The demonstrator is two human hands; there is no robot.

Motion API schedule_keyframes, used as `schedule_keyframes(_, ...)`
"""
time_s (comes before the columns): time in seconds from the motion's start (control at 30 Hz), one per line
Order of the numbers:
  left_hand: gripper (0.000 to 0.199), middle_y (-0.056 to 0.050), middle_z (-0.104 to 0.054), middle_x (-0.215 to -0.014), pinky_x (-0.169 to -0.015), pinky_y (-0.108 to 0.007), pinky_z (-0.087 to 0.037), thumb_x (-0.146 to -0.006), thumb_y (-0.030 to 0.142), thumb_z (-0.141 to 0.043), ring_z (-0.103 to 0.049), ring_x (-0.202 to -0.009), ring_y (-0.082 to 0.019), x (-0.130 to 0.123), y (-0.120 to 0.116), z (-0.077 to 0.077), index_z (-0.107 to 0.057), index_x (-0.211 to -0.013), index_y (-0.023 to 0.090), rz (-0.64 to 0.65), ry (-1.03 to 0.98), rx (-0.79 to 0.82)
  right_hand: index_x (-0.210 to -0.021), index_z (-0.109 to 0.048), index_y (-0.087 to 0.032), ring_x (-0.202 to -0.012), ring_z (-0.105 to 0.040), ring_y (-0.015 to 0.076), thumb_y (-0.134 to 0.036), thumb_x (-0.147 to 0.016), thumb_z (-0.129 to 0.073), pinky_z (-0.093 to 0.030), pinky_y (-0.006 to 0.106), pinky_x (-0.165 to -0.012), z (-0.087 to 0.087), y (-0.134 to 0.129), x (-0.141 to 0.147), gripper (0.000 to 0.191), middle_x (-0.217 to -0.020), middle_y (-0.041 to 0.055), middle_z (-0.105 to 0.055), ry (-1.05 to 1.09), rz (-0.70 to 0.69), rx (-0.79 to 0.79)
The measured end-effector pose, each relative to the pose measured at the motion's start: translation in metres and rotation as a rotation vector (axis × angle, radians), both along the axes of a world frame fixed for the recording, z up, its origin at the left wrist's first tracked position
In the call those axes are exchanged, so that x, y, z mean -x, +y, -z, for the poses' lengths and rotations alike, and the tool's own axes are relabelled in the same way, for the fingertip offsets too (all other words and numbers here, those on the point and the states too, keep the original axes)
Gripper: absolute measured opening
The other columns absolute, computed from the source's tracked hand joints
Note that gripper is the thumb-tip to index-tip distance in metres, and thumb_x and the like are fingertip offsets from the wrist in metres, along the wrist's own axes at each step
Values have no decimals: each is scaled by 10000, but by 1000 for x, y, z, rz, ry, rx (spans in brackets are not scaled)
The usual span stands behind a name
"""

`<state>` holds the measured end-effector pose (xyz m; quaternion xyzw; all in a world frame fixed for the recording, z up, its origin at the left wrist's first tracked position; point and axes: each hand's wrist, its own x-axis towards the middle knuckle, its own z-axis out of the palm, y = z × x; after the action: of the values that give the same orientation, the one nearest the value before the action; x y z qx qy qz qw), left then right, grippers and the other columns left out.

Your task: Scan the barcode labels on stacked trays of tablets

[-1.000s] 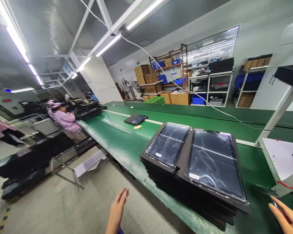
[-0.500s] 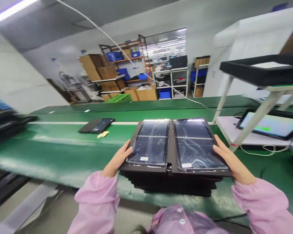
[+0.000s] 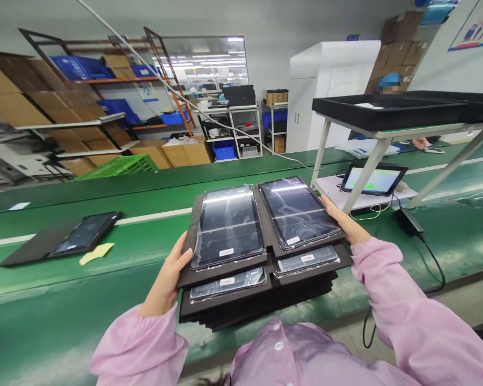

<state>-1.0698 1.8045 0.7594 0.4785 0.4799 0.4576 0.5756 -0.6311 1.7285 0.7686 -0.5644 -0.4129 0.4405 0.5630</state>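
Observation:
Both my hands hold a black tray point(image 3: 262, 231) lifted and tilted off a stack. It carries a plastic-wrapped tablet point(image 3: 226, 228) on the left and a second one point(image 3: 298, 210) on the right. My left hand point(image 3: 167, 276) grips its near left edge, and my right hand point(image 3: 342, 222) grips its right edge. Below it, a lower black tray point(image 3: 225, 310) shows the near ends of two more wrapped tablets point(image 3: 227, 284) point(image 3: 306, 260). The rest of those tablets is hidden by the raised tray.
The stack rests on a green conveyor bench point(image 3: 52, 289). A cased tablet point(image 3: 84, 234) and a yellow note point(image 3: 96, 253) lie to the left. At right, a lit screen point(image 3: 374, 179) sits beneath a raised rack of black trays point(image 3: 386, 112). A co-worker in a blue cap point(image 3: 389, 83) stands beyond.
My hands have raised the top tray and tilted it away from the stack, uncovering the tablets in the tray below. The view has swung left along the bench.

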Motion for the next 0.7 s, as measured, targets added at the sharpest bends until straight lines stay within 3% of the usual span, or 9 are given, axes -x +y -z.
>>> schedule_keyframes(0.13, 772, 6, -449, -1434, -1072, -300, -378, -668, 488, -718, -377, -1334, -254, -5, -14, 11, -465, -1358, 252, -28, -197, 8, -1422, -372, -263, -1309, -412, 241, -534, -815, -562, -330, 394, -1129, 11, -18, 9, 692, -1433, -11, -425, 225, 57, 43)
schedule_keyframes(0.27, 704, 9, -504, -1387, -1052, -351, -415, -715, 420, -690, -432, -1292, -271, -14, -16, 7, -462, -1362, 262, -28, -319, 15, -1384, -423, -265, -1170, -553, 260, -482, -817, -553, -461, 420, -1020, 7, -14, 17, 622, -1271, 0, -590, 323, 14, 31)
schedule_keyframes(0.53, 626, 28, -532, -1357, -1075, -352, -396, -768, 389, -654, -437, -1289, -256, -10, 0, 3, -476, -1358, 276, -92, -315, -12, -1367, -443, -260, -1008, -642, 235, -390, -808, -570, -509, 395, -934, -1, 34, 20, 588, -1162, 11, -654, 293, -97, 5)
schedule_keyframes(0.7, 640, 36, -517, -1372, -1095, -346, -376, -757, 410, -662, -419, -1304, -254, -10, 5, 6, -479, -1355, 273, -111, -294, -26, -1364, -445, -272, -967, -656, 228, -361, -804, -577, -523, 388, -902, 0, 42, 18, 583, -1149, 6, -660, 332, -124, 19)
